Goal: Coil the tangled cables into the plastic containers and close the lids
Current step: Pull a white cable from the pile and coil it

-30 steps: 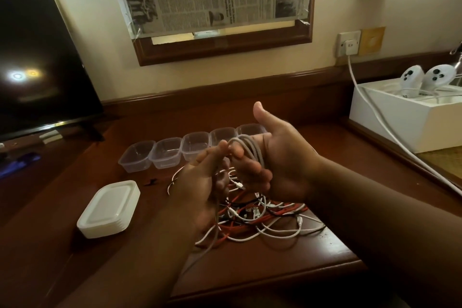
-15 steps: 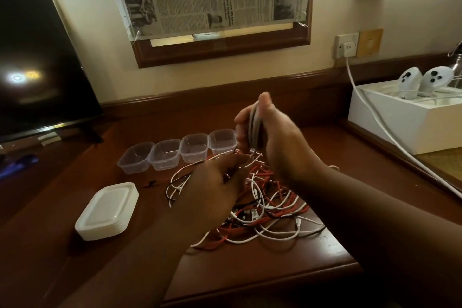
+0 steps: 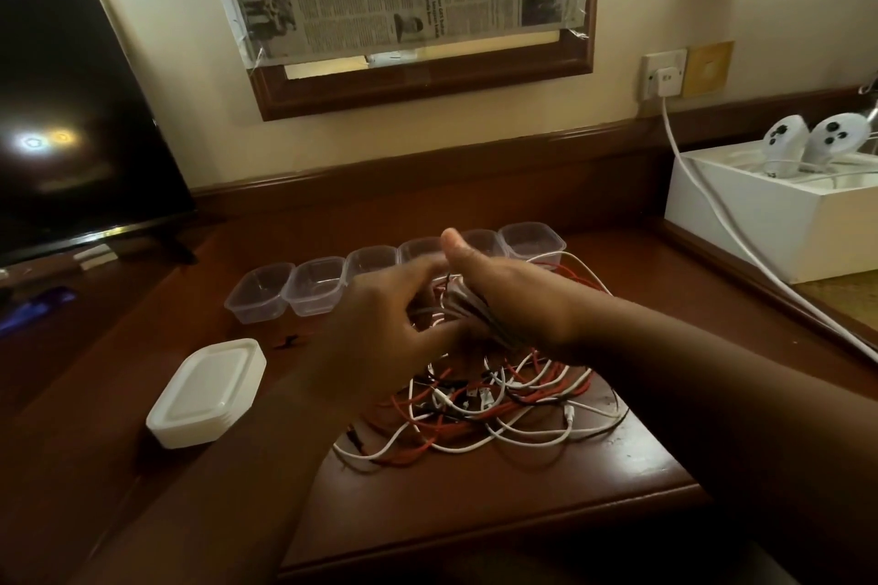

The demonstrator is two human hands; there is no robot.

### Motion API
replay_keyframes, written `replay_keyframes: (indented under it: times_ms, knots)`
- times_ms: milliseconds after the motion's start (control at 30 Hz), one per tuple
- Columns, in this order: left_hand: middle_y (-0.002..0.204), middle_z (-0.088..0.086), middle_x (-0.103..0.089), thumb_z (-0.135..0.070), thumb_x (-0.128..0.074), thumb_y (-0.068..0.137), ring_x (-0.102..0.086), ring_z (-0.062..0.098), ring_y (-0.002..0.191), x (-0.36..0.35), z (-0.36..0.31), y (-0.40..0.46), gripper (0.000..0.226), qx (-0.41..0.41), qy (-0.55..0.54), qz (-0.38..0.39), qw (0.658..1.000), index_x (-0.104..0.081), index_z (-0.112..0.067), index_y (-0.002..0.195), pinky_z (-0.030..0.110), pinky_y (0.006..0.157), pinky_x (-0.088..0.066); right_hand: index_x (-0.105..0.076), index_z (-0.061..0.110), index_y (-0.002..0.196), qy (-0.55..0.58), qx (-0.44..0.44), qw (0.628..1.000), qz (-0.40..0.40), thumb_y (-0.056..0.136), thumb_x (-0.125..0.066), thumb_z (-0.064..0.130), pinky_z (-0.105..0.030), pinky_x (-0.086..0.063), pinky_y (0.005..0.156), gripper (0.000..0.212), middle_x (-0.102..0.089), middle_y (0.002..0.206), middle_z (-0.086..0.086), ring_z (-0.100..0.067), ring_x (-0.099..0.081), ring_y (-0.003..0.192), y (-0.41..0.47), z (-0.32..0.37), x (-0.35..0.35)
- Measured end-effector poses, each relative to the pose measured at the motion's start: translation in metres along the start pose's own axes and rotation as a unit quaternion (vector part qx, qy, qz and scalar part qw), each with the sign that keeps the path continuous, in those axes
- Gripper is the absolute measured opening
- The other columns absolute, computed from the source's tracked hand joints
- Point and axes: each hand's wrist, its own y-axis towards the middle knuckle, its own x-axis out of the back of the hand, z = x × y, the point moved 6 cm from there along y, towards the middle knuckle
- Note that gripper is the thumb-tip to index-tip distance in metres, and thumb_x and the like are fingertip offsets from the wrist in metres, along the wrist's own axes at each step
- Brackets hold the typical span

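Observation:
A tangle of red, white and black cables (image 3: 499,409) lies on the wooden desk (image 3: 475,513). My right hand (image 3: 513,299) holds a grey coiled cable (image 3: 475,306) just above the pile, thumb raised. My left hand (image 3: 385,333) pinches the same coil from the left, fingers curled round its strands. Behind both hands stands a row of several clear plastic containers (image 3: 313,285), all without lids. A stack of white lids (image 3: 209,394) sits to the left.
A dark television (image 3: 71,109) stands at the far left. A white box (image 3: 769,214) with two white controllers (image 3: 807,143) is at the right, and a white power cord (image 3: 741,242) runs from the wall socket across the desk's right edge.
Both hands have dropped from chest height to just above the cable pile, carrying the grey coil with them. My view has tilted and moved closer to the desk.

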Motion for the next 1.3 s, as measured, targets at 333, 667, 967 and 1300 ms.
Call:
replay_keyframes:
  times_ms: [333, 667, 967, 1300]
  knots:
    - [0.067, -0.005, -0.055, -0.059, -0.057, 0.086, -0.053, 0.013, 0.060, -0.023, 0.036, 0.006, 0.047, 0.012, -0.003, -0.025, 1.000, -0.060, -0.013, 0.074, 0.034, 0.056, -0.046, -0.062, 0.002, 0.076, 0.053, 0.019, 0.992, -0.113, 0.102, -0.026, 0.057, -0.045, -0.049, 0.068, 0.070, -0.058, 0.069, -0.018, -0.030, -0.055, 0.063, 0.024, -0.026, 0.000]
    - [0.072, -0.001, -0.072, -0.050, -0.055, 0.088, -0.067, 0.009, 0.065, -0.047, 0.095, 0.020, 0.036, 0.204, -0.306, 0.027, 0.930, -0.074, -0.023, 0.075, 0.023, 0.062, -0.050, -0.063, 0.000, 0.103, 0.395, -0.083, 0.915, 0.025, 0.099, -0.035, 0.019, -0.033, -0.050, 0.070, 0.034, -0.060, 0.071, -0.006, -0.017, -0.056, 0.068, 0.059, -0.061, 0.004]
    - [0.064, 0.000, -0.065, -0.064, -0.083, 0.056, -0.062, 0.012, 0.054, -0.102, 0.146, 0.037, 0.046, 0.264, -0.536, 0.044, 0.801, -0.065, -0.022, 0.059, 0.026, 0.055, -0.054, -0.053, -0.006, 0.129, 0.562, 0.029, 0.806, 0.186, 0.093, -0.056, 0.007, -0.033, -0.055, 0.092, 0.039, -0.066, 0.110, -0.016, -0.023, -0.068, 0.100, 0.101, -0.102, 0.008]
    - [0.065, -0.001, -0.067, -0.052, -0.063, 0.083, -0.062, 0.012, 0.060, -0.129, 0.195, 0.039, 0.035, 0.292, -0.432, 0.016, 0.853, -0.075, -0.025, 0.065, 0.025, 0.062, -0.053, -0.052, -0.006, 0.129, 0.447, 0.015, 0.885, 0.131, 0.088, -0.053, -0.002, -0.031, -0.057, 0.083, 0.041, -0.070, 0.091, -0.008, -0.017, -0.069, 0.084, 0.137, -0.146, 0.018]
